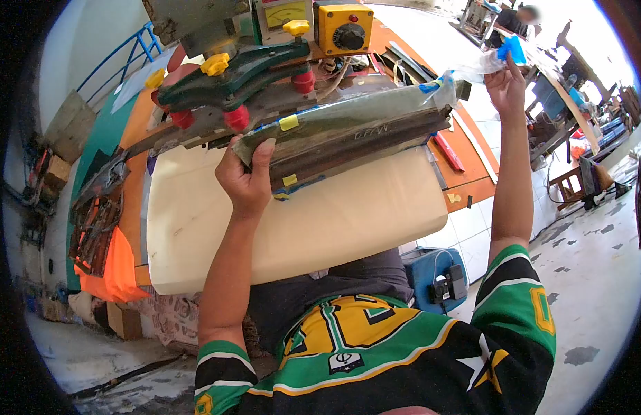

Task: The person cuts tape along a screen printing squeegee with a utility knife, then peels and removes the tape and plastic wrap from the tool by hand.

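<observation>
**Clear film pulled off to one side of a long dark bar**

At the left edge of the desk [466, 187] lies a bundle of dark strips [96, 221], with an orange cloth [113, 266] hanging below it over the near left corner. Next comes the left grip [246, 180], closed on the left end of the long bar [348, 142], its thumb lying across the front. The bar, the piece being worked on, is tilted above a cream pad [320, 228] that juts past the desk's near edge over the person's lap. Behind, toward the far edge, stand a green clamp frame [258, 86] with red feet and a yellow control box [343, 29]. A red tool [447, 152] lies close to the right edge. Farthest right, the right grip [506, 86] is raised beyond that edge, fingertips pinched on clear film [472, 69] with a blue piece [512, 50] at it.

The step in hand looks like drawing film at the bar's right end, whether on or off I cannot tell. The move seems to call for an even pull, with the left end held firm.
</observation>
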Tool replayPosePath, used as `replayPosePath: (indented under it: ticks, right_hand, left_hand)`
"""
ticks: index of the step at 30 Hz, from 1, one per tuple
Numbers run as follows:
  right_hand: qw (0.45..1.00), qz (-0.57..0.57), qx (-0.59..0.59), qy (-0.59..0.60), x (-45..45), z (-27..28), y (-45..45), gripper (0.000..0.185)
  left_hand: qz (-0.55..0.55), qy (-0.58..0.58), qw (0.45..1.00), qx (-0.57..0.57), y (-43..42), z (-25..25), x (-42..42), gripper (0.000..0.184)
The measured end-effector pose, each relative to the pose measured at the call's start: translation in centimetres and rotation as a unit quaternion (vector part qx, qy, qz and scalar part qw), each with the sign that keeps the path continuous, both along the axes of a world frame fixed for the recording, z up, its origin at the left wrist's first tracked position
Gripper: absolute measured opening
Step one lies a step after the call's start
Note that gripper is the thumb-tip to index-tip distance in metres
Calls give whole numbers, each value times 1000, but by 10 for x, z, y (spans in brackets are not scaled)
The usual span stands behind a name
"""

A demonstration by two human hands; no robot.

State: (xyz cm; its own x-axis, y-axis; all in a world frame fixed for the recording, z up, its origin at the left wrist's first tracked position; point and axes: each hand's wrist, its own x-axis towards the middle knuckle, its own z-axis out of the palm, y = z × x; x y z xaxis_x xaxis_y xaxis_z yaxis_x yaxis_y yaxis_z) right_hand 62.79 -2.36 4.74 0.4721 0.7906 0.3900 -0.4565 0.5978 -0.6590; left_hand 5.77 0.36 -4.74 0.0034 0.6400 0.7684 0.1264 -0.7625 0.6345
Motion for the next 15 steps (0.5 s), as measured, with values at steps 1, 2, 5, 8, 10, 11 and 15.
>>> replayPosePath:
  ticks: [1, 2, 5, 8, 10, 11, 15]
  right_hand:
    - [1000, -2, 1, -1, -14, 4, -12, 29]
    - [999, 36, -4, 1, -29, 7, -25, 40]
    - [997, 2, -82, 18, -97, 15, -45, 79]
    - [988, 140, -66, 18, -88, -33, -37, 82]
    - [985, 143, -84, 44, -104, -45, -36, 80]
    - [986, 17, -154, 54, -147, -34, -42, 79]
    - [995, -7, -102, -2, -199, -12, -50, 77]
  left_hand:
    - [0, 8, 1000, -3, -1, 1, 0, 30]
    - [-2, 6, 1000, -1, -1, 1, 0, 30]
    - [-14, -18, 999, -37, -1, 2, 2, 31]
    - [1, -7, 1000, -23, -1, 5, 1, 31]
    - [-17, -24, 999, -38, 0, 6, 1, 32]
    - [-16, -22, 999, -36, 0, 7, 2, 32]
    - [-11, -41, 998, -35, -3, 13, 0, 34]
